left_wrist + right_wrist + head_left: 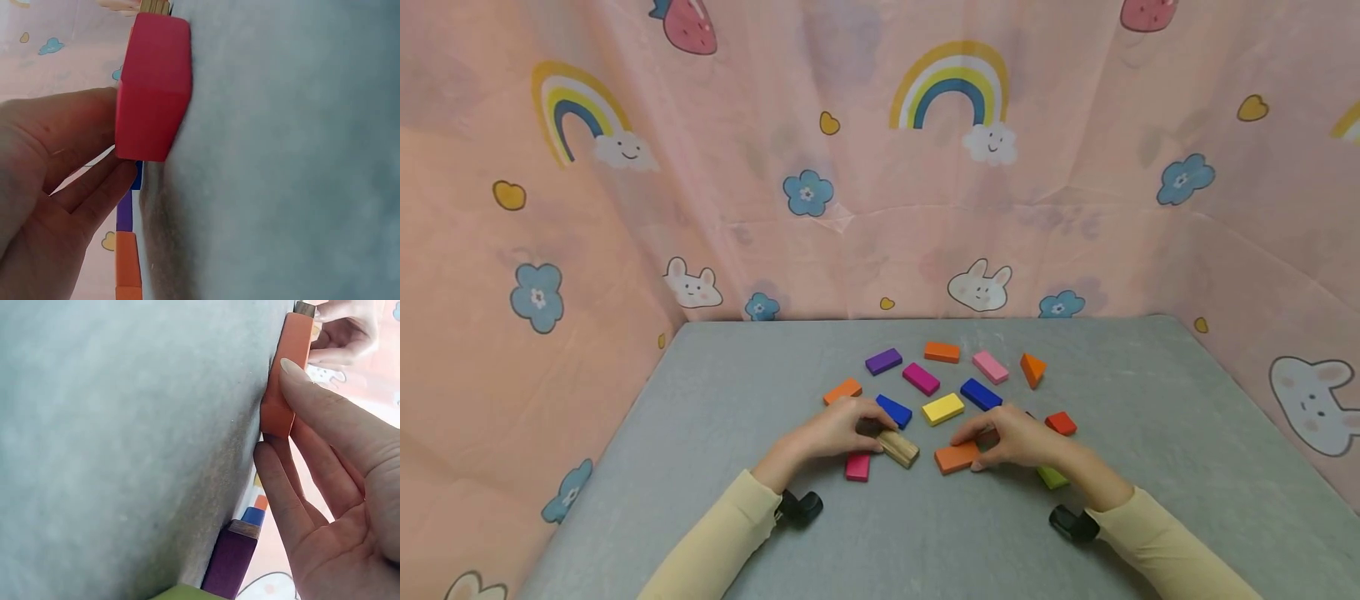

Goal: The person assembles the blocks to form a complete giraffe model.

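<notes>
My left hand (842, 425) pinches the left end of a plain wooden block (901, 451) between thumb and fingers, low over the grey table. A crimson block (857, 467) lies just below that hand; in the left wrist view the crimson block (153, 87) hides the fingertips. To the right, my right hand (1018, 437) grips a flat orange block (953, 458) by its right end. The right wrist view has the thumb on the orange block's (289, 356) face, with fingers behind it. A small gap separates the wooden and orange blocks.
Beyond the hands lie a yellow block (943, 409), blue blocks (981, 394), a magenta block (921, 378), a purple block (883, 362), a pink block (990, 367) and an orange triangle (1033, 369). Near the right forearm are red (1061, 423) and green (1052, 477) blocks.
</notes>
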A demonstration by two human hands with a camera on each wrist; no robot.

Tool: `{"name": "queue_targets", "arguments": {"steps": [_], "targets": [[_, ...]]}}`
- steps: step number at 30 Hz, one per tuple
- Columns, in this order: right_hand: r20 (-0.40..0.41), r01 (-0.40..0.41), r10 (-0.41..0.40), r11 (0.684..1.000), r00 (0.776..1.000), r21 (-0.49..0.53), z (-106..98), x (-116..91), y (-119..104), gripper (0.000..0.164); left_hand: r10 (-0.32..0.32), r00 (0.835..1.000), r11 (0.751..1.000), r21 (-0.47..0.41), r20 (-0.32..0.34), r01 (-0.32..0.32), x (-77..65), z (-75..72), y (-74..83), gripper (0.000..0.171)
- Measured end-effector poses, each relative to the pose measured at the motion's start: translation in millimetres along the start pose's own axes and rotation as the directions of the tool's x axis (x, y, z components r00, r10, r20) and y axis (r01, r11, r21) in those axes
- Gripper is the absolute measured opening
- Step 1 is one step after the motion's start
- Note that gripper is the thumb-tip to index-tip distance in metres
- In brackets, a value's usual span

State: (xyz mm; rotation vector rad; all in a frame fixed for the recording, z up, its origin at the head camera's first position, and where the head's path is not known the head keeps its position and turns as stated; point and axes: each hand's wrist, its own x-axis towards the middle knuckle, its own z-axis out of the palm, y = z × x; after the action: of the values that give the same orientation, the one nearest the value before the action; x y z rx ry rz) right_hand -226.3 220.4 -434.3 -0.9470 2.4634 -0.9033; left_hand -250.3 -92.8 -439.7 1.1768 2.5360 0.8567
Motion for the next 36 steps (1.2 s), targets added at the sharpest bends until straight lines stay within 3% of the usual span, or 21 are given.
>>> {"name": "queue_targets", "arguments": {"steps": [16, 25, 36], "targets": [[0.005, -0.025, 0.025, 1.000, 1.000, 0.013, -1, 2, 2, 0.032, -0.001, 1.000, 0.999, -0.042, -0.012, 0.001, 2.3, -1.5, -3.2, 0.026], [0.014, -0.023, 0.023, 1.000, 1.000, 0.014, -2, 2, 2, 0.032, -0.035, 0.998, 0.991, -0.132, -0.059, 0.027, -6.9, -2.9, 13.1, 0.027], [0.014, -0.017, 0.017, 1.000, 1.000, 0.011, -2, 2, 1, 0.033, -0.029, 0.997, 0.995, -0.102, -0.071, 0.021, -15.2, 8.1, 26.8, 0.027]]}}
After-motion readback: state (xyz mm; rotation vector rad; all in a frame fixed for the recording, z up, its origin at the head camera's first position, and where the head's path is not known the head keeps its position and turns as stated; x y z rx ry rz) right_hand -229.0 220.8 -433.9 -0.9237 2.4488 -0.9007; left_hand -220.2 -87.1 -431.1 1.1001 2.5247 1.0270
